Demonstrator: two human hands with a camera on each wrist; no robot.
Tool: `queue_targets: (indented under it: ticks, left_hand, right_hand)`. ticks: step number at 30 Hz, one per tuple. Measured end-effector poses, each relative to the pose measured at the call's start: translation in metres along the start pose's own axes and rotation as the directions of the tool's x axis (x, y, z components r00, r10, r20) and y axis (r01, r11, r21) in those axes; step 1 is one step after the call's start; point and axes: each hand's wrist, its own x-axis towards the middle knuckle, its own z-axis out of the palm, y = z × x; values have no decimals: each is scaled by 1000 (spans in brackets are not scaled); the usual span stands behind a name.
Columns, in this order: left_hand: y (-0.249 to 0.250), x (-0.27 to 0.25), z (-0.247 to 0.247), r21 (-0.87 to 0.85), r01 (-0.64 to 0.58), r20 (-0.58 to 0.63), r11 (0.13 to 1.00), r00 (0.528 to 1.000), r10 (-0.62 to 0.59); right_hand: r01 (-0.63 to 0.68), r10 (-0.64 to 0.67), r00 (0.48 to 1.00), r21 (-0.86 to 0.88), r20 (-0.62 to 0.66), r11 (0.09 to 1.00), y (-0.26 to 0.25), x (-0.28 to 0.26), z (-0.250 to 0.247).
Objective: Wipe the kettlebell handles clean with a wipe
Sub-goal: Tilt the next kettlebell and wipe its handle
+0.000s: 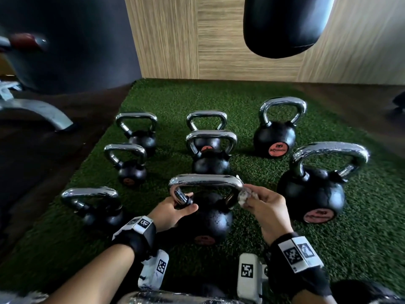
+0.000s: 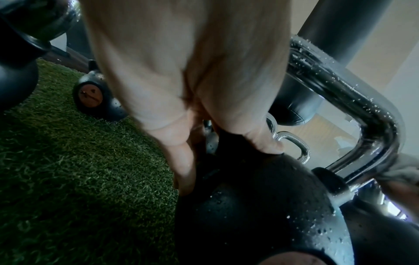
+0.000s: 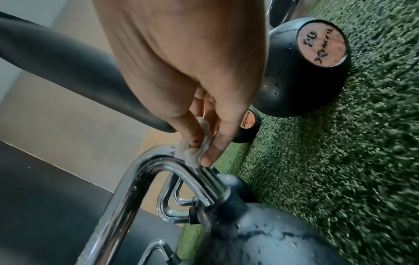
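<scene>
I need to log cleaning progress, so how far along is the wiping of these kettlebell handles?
Done: nothing visibly; droplets still bead the big right kettlebell's handle. In hand: the left hand grips the near centre kettlebell's handle at its left base, while the right hand pinches the wipe against its right bend. Left: that handle's top bar, still beaded, and probably the others.

The orange disc [image 3: 322, 45] on a large kettlebell [image 3: 301, 71] reads "Xtrack", number unclear.

Ahead of you a black punching bag [image 1: 285, 25] hangs before a wood-grain wall [image 1: 219, 40]. Green turf [image 1: 372, 216] covers the floor; dark flooring [image 1: 43, 150] borders it at left, where a grey machine leg [image 1: 39, 110] stands.
</scene>
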Motion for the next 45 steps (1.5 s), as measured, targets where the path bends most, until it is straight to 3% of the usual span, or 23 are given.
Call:
queue_targets:
  ticks: [4,7,10,12,14,17,21,27,31,33,35,37,39,40,42,44,45]
  left_hand:
    - [7,-3,1,42,34,-7,999,999,-34]
    - [17,-8,-2,172,59,-8,983,998,-59]
    - [28,-21,-19,441,71,56,895,993,-106]
    - [36,-34,-37,524,24,121,851,987,-102]
    - [45,-48,-53,422,4,103,907,993,-52]
    - [71,-69,-69,10,-68,3,998,998,68]
    - [118,-82,-80,-428,-198,-29,882,978,206]
    - [153,-79,-70,-488,-246,43,837,952,304]
    - [153,-72,-67,-531,-239,51,813,948,313]
    - [150,-67,-67,-545,-229,41,807,953,299]
    - [146,-63,-67,-526,-241,-8,816,960,278]
    - [140,-57,-67,-455,-289,-89,842,956,280]
    - [135,-50,-64,-209,-380,-201,901,918,341]
    - [133,-48,-62,-27,-422,-241,906,883,404]
    - [132,-45,-55,241,-469,-231,850,823,519]
    - [132,-41,-45,396,-481,-180,782,795,580]
    - [132,-40,-39,451,-487,-158,748,781,604]
  right_hand:
    - [-104,103,993,-20,-53,994,20,-4,14]
    - [-152,150,985,-15,-86,988,18,-4,16]
    - [-193,197,979,-75,56,978,6,-14,3]
    - [-206,226,954,-118,195,971,-4,-28,-7]
    - [-120,160,941,-150,298,981,-18,-42,-11]
    - [110,-60,933,-123,354,986,-52,-57,-2]
    - [411,-327,862,-157,389,898,-100,-64,27]
    - [685,-598,723,-248,347,685,-126,-60,65]
    - [729,-685,672,-414,283,545,-129,-50,71]
    - [723,-620,691,-360,371,590,-130,-45,66]
    - [662,-528,732,-265,430,701,-127,-41,54]
    - [621,-530,770,-228,354,750,-114,-35,39]
    - [554,-522,833,-294,186,779,-86,-24,25]
    - [470,-461,880,-335,112,817,-68,-17,19]
    - [207,-199,978,-337,57,919,-29,-3,12]
    - [-4,35,987,-193,157,981,6,5,13]
    - [-38,64,975,-124,212,992,20,7,17]
